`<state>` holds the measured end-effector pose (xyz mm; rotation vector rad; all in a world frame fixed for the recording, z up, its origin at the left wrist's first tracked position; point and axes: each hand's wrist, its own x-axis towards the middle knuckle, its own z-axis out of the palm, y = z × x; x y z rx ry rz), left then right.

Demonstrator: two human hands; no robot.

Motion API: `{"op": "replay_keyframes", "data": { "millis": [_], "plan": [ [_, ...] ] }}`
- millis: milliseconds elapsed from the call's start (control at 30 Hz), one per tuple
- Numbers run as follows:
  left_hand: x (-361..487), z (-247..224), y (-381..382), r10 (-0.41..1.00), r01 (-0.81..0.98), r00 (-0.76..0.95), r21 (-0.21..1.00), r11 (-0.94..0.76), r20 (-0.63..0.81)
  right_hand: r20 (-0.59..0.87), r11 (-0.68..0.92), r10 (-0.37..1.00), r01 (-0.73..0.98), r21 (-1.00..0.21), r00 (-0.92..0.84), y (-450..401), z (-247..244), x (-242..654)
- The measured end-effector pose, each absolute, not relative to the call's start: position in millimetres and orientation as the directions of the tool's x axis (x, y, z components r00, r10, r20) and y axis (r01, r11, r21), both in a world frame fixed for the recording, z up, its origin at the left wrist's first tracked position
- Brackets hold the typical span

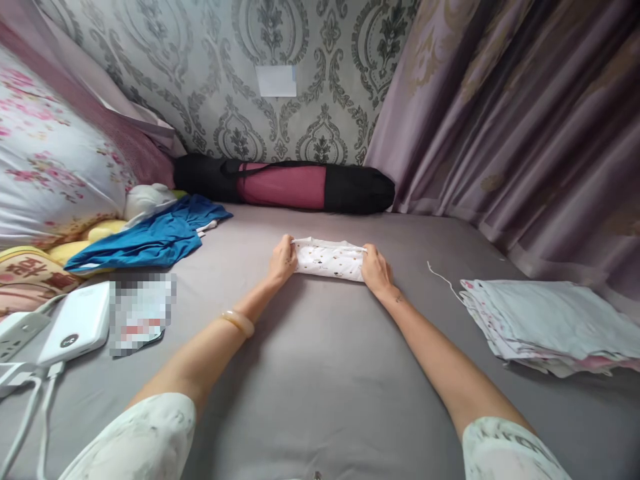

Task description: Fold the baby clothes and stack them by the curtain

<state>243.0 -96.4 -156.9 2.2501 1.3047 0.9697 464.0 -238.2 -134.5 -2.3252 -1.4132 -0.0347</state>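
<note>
While the left hand [284, 259] and the right hand [378, 268] are extended over the bed [310, 373], a small folded white cloth [330, 260], finely printed in brown and dark tones, is held taut as a flat band, roughly midway between the left and right edges and short of the far edge. One end is clamped in the grip of each hand; whether its lower side is touching the bed cannot be told. Toward the right edge, thin pale fabrics are laid in a loose stack [555, 320], with a thin white cord [443, 277] beside it. Near the left edge, a crumpled blue garment [145, 237] and a smooth, rounded white power bank [80, 317] are set. Soft, slightly creased grey fabric is spread over the bed, which is bordered by damask-patterned wallpaper [210, 47] and satiny mauve curtains [450, 113]. Along the far edge, a black-and-crimson tubular bag [283, 185] is placed, its contents hidden.
</note>
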Motion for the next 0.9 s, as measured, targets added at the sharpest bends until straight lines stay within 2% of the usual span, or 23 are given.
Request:
{"op": "replay_keyframes", "data": {
  "millis": [167, 300, 567, 900],
  "plan": [
    [252, -164, -80, 0.833, 0.671, 0.383, 0.5, -0.547, 0.398, 0.155, -0.441, 0.866, 0.872, -0.212, 0.476, -226, -125, 465],
    [257, -164, -71, 0.836, 0.704, 0.403, 0.457, -0.543, 0.373, 0.136, -0.458, 0.866, 0.872, -0.175, 0.482, -218, -124, 469],
    [265, -157, -63, 0.867, 0.753, 0.409, 0.432, -0.497, 0.284, 0.124, -0.48, 0.852, 0.853, -0.203, 0.509, -202, -132, 481],
    [271, -156, -59, 0.938, 0.813, 0.297, 0.468, -0.347, 0.179, 0.088, -0.539, 0.805, 0.784, -0.308, 0.587, -195, -140, 491]
  ]
}}
